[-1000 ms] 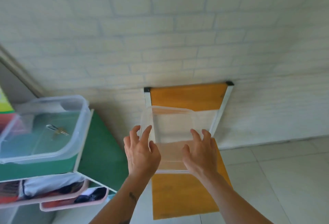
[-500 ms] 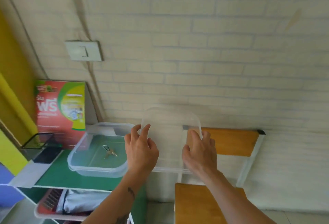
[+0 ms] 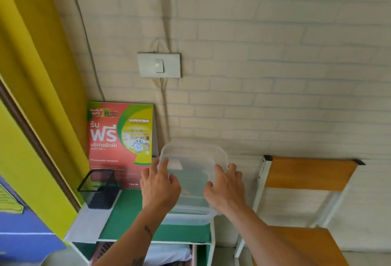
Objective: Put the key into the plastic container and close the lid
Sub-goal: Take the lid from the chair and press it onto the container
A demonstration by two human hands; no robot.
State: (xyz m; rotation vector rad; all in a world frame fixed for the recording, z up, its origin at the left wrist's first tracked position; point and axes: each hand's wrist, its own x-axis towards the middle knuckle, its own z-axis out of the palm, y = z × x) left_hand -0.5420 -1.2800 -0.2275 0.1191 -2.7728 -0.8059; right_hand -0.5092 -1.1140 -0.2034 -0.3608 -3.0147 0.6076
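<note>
On the green shelf top (image 3: 127, 219), the plastic container (image 3: 186, 218) is sitting under its clear lid (image 3: 192, 166), which the left hand (image 3: 159, 187) and right hand (image 3: 225, 189) are gripping by its sides; the key is hidden, presumably inside, and pressing shut is remaining.

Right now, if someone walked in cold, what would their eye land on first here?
Probably the two hands at centre, the left hand and right hand holding a clear lid over the plastic container on the green shelf top. Behind it, the bright red and green poster leans against the brick wall, with a black mesh basket to its left.
</note>
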